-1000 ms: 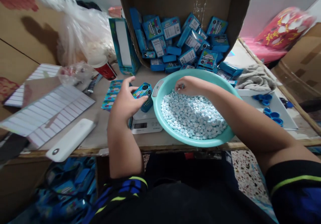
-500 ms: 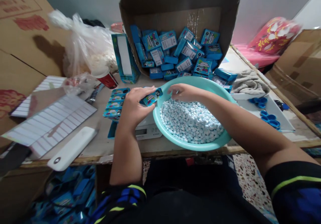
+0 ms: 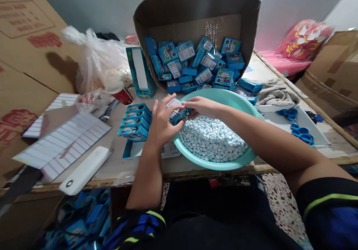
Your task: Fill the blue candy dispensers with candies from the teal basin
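My left hand (image 3: 160, 125) is closed around a small blue candy box (image 3: 176, 111), tilted above the left rim of a turquoise basin (image 3: 220, 165). My right hand (image 3: 201, 106) pinches the box's right end; its fingertips are partly hidden, so I cannot tell whether they also hold candies. Small white and pale blue candies (image 3: 214, 138) fill much of the basin. Just left of my left hand, several matching boxes (image 3: 135, 121) stand in a row, touching a shallow blue display tray (image 3: 127, 150). A white scale (image 3: 171, 151) shows partly behind my left forearm.
A large cardboard carton (image 3: 192, 3) full of blue boxes lies open behind the basin. Around it are a red paper cup (image 3: 123, 95), printed sheets (image 3: 67, 140), a white-handled tool (image 3: 85, 169), a grey cloth (image 3: 276, 95) and a white tray (image 3: 316, 130) with blue scoops (image 3: 302, 133).
My right hand has come up from the candies to the box in my left hand. That box has turned and now tilts, with both hands on it. The view has shifted slightly.
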Tool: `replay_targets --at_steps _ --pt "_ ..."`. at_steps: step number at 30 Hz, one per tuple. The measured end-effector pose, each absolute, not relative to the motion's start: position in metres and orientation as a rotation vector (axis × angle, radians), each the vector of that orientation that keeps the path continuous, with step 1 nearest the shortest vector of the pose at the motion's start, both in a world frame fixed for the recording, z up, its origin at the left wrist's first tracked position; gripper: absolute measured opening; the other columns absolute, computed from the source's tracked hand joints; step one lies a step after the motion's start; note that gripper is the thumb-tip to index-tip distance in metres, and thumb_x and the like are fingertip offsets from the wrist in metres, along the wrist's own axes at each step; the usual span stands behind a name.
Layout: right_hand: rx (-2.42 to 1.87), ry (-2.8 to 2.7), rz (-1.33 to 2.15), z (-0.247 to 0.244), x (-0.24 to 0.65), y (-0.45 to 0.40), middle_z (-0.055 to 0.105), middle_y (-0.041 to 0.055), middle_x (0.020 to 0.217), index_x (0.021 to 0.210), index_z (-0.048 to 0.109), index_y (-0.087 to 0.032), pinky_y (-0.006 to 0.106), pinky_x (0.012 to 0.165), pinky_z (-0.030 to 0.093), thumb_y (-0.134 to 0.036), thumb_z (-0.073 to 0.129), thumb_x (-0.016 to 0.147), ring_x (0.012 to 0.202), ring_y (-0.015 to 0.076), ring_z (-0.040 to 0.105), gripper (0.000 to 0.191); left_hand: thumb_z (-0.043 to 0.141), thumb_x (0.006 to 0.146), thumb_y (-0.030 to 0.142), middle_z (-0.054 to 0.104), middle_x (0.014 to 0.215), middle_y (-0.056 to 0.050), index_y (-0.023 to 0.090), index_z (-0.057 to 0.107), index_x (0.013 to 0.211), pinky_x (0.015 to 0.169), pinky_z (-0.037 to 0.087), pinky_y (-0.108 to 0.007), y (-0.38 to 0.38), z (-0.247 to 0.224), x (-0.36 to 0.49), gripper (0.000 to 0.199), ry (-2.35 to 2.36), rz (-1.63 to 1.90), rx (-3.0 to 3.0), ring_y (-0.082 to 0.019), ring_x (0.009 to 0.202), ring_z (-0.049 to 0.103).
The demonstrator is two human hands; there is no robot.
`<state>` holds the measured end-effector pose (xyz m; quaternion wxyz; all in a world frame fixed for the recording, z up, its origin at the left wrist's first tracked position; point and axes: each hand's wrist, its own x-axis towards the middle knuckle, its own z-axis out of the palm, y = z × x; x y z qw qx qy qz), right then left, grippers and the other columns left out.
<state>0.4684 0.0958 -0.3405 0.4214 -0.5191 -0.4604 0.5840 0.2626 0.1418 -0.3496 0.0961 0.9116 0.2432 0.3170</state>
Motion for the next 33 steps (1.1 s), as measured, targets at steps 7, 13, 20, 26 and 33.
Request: replay_targets --at_steps 7,13,20,26,33 --pt "-1.209 -1.271 1.374 -0.337 0.479 0.097 0.076 0.0072 0.096 0.101 0.067 -0.016 0.023 0.07 0.063 -0.021 0.075 0.095 0.076 0.0133 0.071 0.011 0.095 0.068 0.044 0.021 0.169 -0.019 0.035 0.022 0.165 0.124 0.038 -0.063 0.153 -0.37 0.264 0.121 1.004 1.11 2.395 -0.044 0.159 0.026" --pt "-1.12 -1.435 1.199 -0.339 0.486 0.097 0.073 0.0064 0.114 0.117 0.057 -0.02 0.029 0.087 0.064 -0.016 0.082 0.085 0.103 0.0181 0.072 0.041 0.089 0.076 0.055 0.031 0.166 -0.016 0.036 0.029 0.164 0.12 0.044 -0.058 0.151 -0.361 0.263 0.108 0.875 1.342 2.524 -0.043 0.154 0.034" --pt "-1.171 -1.562 1.096 -0.339 0.492 0.094 0.07 0.0074 0.122 0.123 0.06 -0.02 0.03 0.092 0.064 -0.014 0.079 0.086 0.108 0.019 0.071 0.042 0.085 0.079 0.056 0.039 0.161 -0.016 0.034 0.041 0.159 0.115 0.049 -0.056 0.154 -0.357 0.259 0.094 0.803 1.29 2.622 -0.042 0.146 0.044" --pt "-1.214 -1.432 1.239 -0.342 0.486 0.096 0.075 0.0064 0.102 0.111 0.064 -0.018 0.029 0.075 0.066 -0.024 0.079 0.091 0.085 0.0168 0.073 0.026 0.087 0.076 0.062 0.044 0.158 -0.015 0.032 0.044 0.158 0.115 0.051 -0.052 0.154 -0.356 0.257 0.098 0.924 1.141 2.562 -0.038 0.14 0.053" --pt "-1.242 -1.126 1.492 -0.335 0.48 0.092 0.074 0.0091 0.084 0.101 0.069 -0.012 0.024 0.063 0.062 -0.028 0.071 0.1 0.066 0.0147 0.07 0.016 0.088 0.078 0.051 0.039 0.161 -0.014 0.029 0.06 0.144 0.123 0.039 -0.058 0.15 -0.352 0.256 0.074 0.853 1.088 2.656 -0.04 0.144 0.045"
